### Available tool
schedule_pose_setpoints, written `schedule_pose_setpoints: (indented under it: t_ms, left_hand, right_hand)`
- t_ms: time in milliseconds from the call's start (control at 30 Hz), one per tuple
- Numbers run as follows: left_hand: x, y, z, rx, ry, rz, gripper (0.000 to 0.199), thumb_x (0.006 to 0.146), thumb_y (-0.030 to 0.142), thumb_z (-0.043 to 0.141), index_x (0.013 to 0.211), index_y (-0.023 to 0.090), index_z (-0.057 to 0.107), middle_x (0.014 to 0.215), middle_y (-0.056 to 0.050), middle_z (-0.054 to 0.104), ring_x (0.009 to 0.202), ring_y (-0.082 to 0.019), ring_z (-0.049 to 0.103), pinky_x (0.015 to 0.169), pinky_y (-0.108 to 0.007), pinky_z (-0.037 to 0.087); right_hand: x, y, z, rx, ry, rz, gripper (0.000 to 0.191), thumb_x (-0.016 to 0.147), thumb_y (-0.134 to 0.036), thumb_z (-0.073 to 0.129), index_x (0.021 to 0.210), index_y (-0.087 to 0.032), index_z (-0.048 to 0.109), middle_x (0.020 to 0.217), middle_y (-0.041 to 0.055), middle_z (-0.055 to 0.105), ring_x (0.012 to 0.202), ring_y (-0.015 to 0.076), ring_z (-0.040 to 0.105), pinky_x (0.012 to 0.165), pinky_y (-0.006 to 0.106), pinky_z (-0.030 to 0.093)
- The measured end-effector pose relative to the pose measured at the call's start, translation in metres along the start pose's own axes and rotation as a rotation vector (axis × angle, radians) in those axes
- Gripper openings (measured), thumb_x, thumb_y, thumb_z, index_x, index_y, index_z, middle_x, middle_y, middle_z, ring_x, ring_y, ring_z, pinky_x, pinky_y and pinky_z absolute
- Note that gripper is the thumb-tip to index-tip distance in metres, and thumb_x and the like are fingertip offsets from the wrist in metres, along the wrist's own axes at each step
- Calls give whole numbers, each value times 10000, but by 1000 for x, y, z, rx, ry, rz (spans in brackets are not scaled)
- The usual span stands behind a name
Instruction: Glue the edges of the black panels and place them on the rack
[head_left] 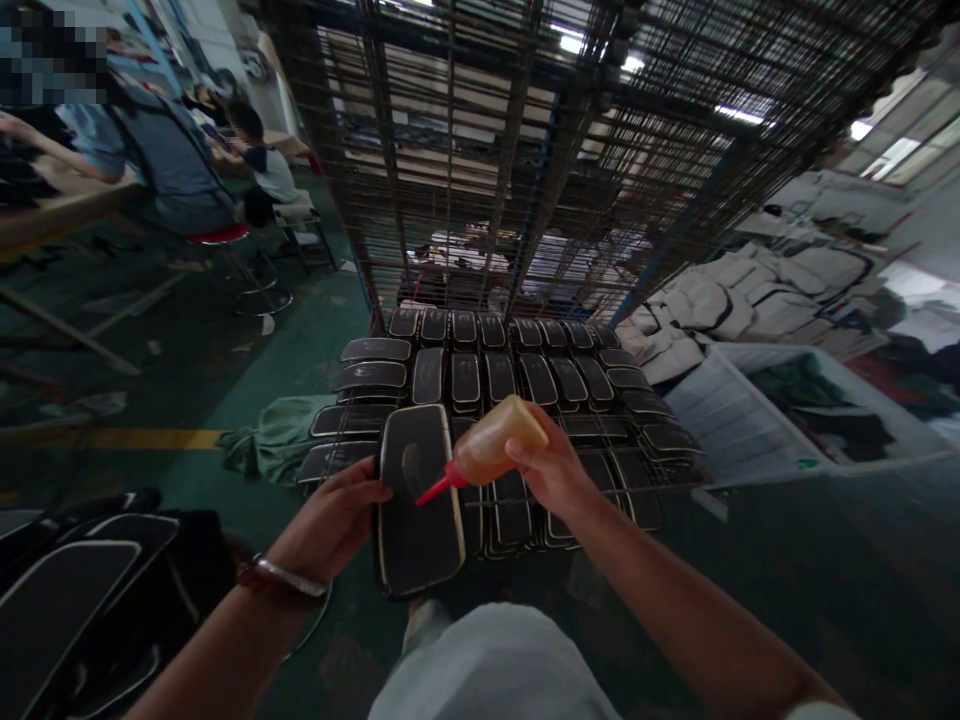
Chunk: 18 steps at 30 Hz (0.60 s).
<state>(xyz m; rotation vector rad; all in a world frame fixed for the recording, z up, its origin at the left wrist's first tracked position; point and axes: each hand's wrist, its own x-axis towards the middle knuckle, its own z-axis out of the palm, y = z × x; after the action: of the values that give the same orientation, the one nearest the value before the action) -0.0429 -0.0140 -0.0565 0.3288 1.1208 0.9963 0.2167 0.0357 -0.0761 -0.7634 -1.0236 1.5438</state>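
My left hand point(339, 515) grips the left edge of a black panel with pale piping point(420, 545), its thumb lying over the front. A curved, shiny glue streak point(411, 465) marks the panel's upper half. In my right hand point(551, 465) is a squeeze glue bottle point(491, 442) of amber liquid, tilted so that its red nozzle point(442, 483) points down and left at the panel, just below the streak. Whether the tip touches the surface I cannot tell. Behind the panel, rows of similar black panels point(465, 378) lie on a wire rack; several at the back carry shiny streaks.
Wire shelves point(480, 130) rise steeply over the rows. More black pieces point(67, 600) are stacked at lower left. Green cloth point(281, 440) lies on the floor beside the rack. To the right stands a white bin point(780, 420). Two people sit at tables at upper left.
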Motion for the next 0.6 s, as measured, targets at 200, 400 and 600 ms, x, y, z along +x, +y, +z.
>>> schedule_pose_setpoints:
  t_ms: [200,400,600]
  left_hand:
    - [0,4,-6,18,-42,-5,336,601,-31,798,896,125,834,924,-138,879,747,-299,839,686,-357,695]
    - [9,8,-16,9,-63,-2,341,619,-22,809,921,134,827,890,-124,872,828,-325,846,706,-367,693]
    - [42,0,-49,-68,67,51,372,649,-67,771,974,113,800,873,-118,856,728,-267,822,690,-336,677]
  right_hand:
    - [15,-13,-7,-54,27,-138,579,734,-360,1011,1219,-295,703,1143,16,771,1073,260,721,991,411,572]
    - [8,1,0,5,-35,-15,523,745,-381,1012,1178,-264,744,1049,24,783,988,253,739,899,381,620]
    - [11,26,-2,528,125,356,439,851,-495,940,1115,-192,764,1104,103,805,910,243,772,590,267,622]
